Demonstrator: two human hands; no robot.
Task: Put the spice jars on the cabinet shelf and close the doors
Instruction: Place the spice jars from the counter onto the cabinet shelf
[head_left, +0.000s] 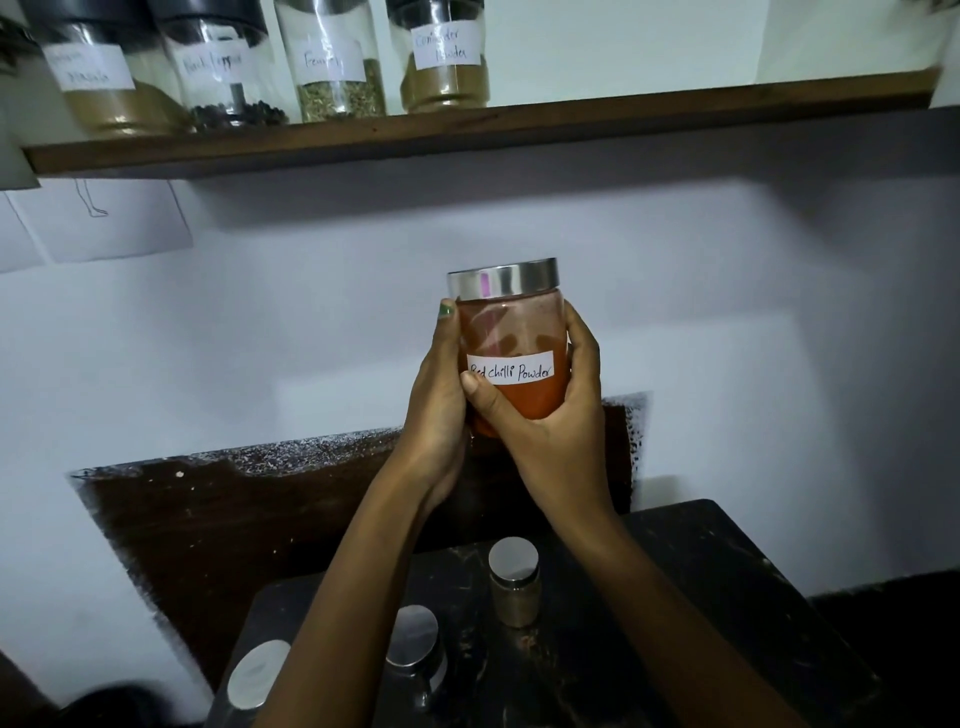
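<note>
Chilli jar (511, 353) is held mid-air, upright, clamped between left hand (439, 395) and right hand (550, 415) fingers, shelf (519, 127) at 12 o'clock. Risk: coriander jar (444, 57) is clipped if lifted carelessly.

The shelf (519, 122) is crowded on its left half: four jars stand close together there, the coriander powder jar (442, 57) being the rightmost. To the right of it the board lies bare up to the white side wall, wide enough for a hand to pass. Between the shelf and the desk (675, 597) the air in front of the wall is open. On the desk three steel-lidded jars (514, 579) stand apart.
</note>
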